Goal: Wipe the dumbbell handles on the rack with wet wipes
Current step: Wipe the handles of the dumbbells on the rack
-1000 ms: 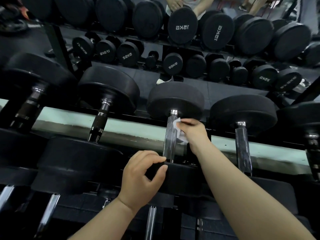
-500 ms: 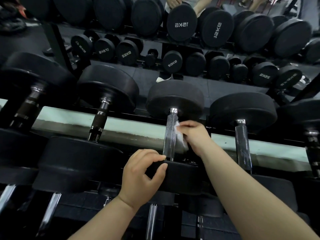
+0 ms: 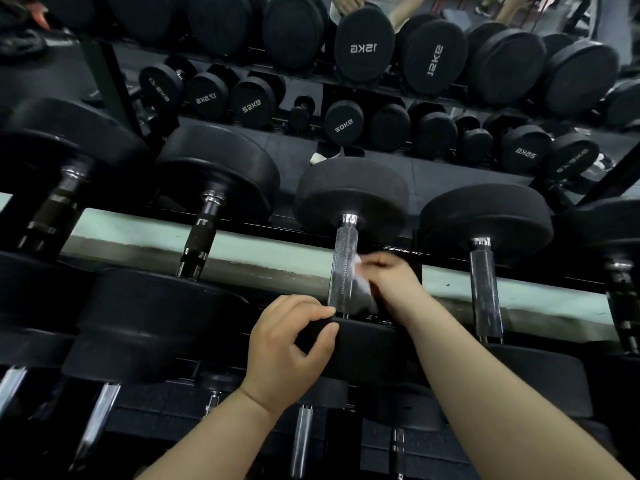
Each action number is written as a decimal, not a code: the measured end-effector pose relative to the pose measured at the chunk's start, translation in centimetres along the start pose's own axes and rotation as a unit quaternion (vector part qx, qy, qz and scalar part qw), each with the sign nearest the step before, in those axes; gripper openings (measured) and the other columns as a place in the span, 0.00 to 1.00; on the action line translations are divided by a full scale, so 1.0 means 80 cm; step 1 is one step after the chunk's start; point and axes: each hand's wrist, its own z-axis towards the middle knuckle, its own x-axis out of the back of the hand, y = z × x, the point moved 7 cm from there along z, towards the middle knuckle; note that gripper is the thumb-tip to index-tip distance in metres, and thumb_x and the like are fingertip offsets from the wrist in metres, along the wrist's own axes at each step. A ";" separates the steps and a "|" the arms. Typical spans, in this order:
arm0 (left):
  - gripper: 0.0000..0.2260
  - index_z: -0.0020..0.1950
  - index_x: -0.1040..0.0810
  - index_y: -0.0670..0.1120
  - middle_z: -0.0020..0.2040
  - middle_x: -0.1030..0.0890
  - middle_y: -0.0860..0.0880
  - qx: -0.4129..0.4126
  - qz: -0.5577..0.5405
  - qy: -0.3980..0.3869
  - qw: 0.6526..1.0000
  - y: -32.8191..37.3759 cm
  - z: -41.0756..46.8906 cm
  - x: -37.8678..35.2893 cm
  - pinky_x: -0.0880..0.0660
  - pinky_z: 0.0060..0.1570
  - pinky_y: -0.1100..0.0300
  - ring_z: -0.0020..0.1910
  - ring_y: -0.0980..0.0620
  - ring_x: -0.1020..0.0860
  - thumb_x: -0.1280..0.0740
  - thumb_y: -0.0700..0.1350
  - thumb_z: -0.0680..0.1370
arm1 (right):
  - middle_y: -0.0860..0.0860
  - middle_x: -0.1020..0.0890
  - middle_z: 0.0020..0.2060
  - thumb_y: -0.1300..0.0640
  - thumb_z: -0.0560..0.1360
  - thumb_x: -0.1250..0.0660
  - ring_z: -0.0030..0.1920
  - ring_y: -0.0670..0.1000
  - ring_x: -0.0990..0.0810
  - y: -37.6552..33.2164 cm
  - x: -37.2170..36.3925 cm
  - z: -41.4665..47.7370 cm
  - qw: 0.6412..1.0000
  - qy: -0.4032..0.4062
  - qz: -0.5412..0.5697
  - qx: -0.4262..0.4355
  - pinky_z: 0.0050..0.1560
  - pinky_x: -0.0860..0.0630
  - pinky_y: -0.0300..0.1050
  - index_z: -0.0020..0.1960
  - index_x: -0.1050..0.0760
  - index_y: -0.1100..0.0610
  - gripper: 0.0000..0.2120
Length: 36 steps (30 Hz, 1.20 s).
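Chrome, knurled and catching the light, the dumbbell handle (image 3: 341, 268) runs almost straight from twelve to six o'clock across the middle of the view, its far black head (image 3: 351, 199) at the twelve o'clock end and its near head (image 3: 367, 344) at the six o'clock end. The dumbbell lies on the rack (image 3: 242, 261), third in a row of similar ones.

The right hand (image 3: 391, 282) sits at the three o'clock side of the handle, about halfway down its length, with the fingers curled closed on a white wet wipe (image 3: 360, 282) and pressing it against the bar. From those fingers the unwiped run of the bar lies toward six o'clock, short, and toward twelve o'clock, longer. Any stroke has to follow that long axis, or wrap round the bar to reach its nine o'clock face, which the wipe does not appear to cover.

The left hand (image 3: 291, 348) is at the six o'clock end, thumb and fingers pinched closed on the rim of the near head, apparently steadying the dumbbell. It is the nearer hand to the body but holds no wipe.

Neighbouring handles at nine and three o'clock (image 3: 485, 289) lie parallel, close beside; whether they are already wiped cannot be told.
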 end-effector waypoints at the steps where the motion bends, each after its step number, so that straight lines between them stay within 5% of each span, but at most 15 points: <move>1: 0.05 0.46 0.26 0.52 0.41 0.24 0.56 -0.002 0.002 0.001 1.000 0.000 0.000 0.000 0.31 0.50 0.72 0.43 0.60 0.26 0.37 0.47 0.70 | 0.53 0.26 0.29 0.67 0.71 0.34 0.29 0.48 0.30 0.006 -0.001 -0.010 0.999 -0.026 -0.040 -0.008 0.24 0.32 0.31 0.36 0.27 0.56 0.09; 4: 0.05 0.46 0.26 0.52 0.41 0.24 0.57 -0.003 0.006 0.002 1.000 0.000 0.000 0.001 0.31 0.49 0.72 0.43 0.60 0.26 0.37 0.47 0.70 | 0.50 0.26 0.27 0.68 0.70 0.33 0.25 0.43 0.27 -0.003 -0.002 -0.012 0.995 -0.048 -0.089 0.008 0.22 0.34 0.27 0.34 0.27 0.56 0.10; 7: 0.05 0.46 0.26 0.52 0.41 0.24 0.57 0.000 0.000 -0.002 1.000 -0.001 0.001 0.000 0.31 0.49 0.71 0.43 0.59 0.26 0.37 0.48 0.70 | 0.45 0.26 0.18 0.68 0.71 0.33 0.16 0.38 0.32 -0.028 0.002 0.011 0.999 0.029 -0.024 0.038 0.18 0.36 0.28 0.34 0.26 0.56 0.10; 11: 0.05 0.46 0.26 0.52 0.41 0.24 0.57 -0.002 -0.002 -0.010 1.000 0.001 0.001 0.000 0.30 0.48 0.70 0.43 0.60 0.26 0.37 0.48 0.70 | 0.48 0.26 0.20 0.68 0.72 0.34 0.17 0.40 0.30 -0.027 0.001 0.012 0.996 0.058 0.013 0.063 0.19 0.36 0.28 0.33 0.28 0.56 0.11; 16: 0.06 0.46 0.27 0.53 0.41 0.23 0.59 0.010 0.012 -0.023 1.000 0.001 0.001 -0.002 0.32 0.50 0.73 0.44 0.61 0.27 0.37 0.49 0.70 | 0.50 0.26 0.29 0.66 0.70 0.33 0.30 0.45 0.30 -0.005 -0.003 -0.022 0.987 -0.042 -0.146 0.057 0.25 0.34 0.26 0.33 0.27 0.55 0.10; 21: 0.03 0.38 0.26 0.57 0.43 0.23 0.62 0.143 -0.074 -0.091 0.983 -0.008 0.004 -0.002 0.34 0.51 0.78 0.48 0.69 0.28 0.36 0.54 0.68 | 0.49 0.25 0.31 0.66 0.71 0.34 0.31 0.45 0.28 -0.049 0.008 -0.041 0.993 -0.019 -0.030 0.110 0.29 0.31 0.33 0.35 0.25 0.54 0.10; 24: 0.15 0.52 0.31 0.59 0.50 0.29 0.60 0.239 -0.125 -0.068 0.961 -0.014 0.024 0.010 0.33 0.49 0.77 0.50 0.63 0.29 0.31 0.43 0.72 | 0.48 0.23 0.30 0.65 0.71 0.35 0.29 0.43 0.26 -0.071 0.002 -0.058 0.989 -0.073 -0.020 0.129 0.29 0.30 0.33 0.36 0.24 0.55 0.08; 27: 0.24 0.66 0.34 0.50 0.59 0.30 0.56 0.277 -0.159 -0.110 0.941 -0.023 0.050 0.007 0.36 0.56 0.70 0.58 0.59 0.31 0.31 0.42 0.73 | 0.49 0.23 0.30 0.65 0.72 0.35 0.32 0.47 0.26 -0.072 -0.010 -0.064 0.988 -0.098 0.034 0.115 0.33 0.30 0.39 0.35 0.24 0.54 0.10; 31: 0.07 0.44 0.26 0.49 0.43 0.23 0.51 0.338 -0.230 -0.104 0.907 -0.035 0.057 0.001 0.29 0.44 0.62 0.43 0.53 0.26 0.32 0.38 0.73 | 0.47 0.21 0.30 0.65 0.72 0.36 0.33 0.47 0.24 -0.066 -0.023 -0.063 0.988 -0.089 0.055 0.111 0.35 0.27 0.39 0.35 0.23 0.52 0.12; 36: 0.10 0.35 0.29 0.48 0.39 0.25 0.45 0.420 -0.207 0.000 0.884 -0.083 0.052 0.025 0.31 0.42 0.55 0.40 0.47 0.27 0.34 0.37 0.73 | 0.47 0.20 0.36 0.62 0.73 0.36 0.38 0.44 0.22 -0.039 -0.001 -0.062 0.991 -0.020 -0.064 0.119 0.45 0.27 0.38 0.37 0.24 0.54 0.08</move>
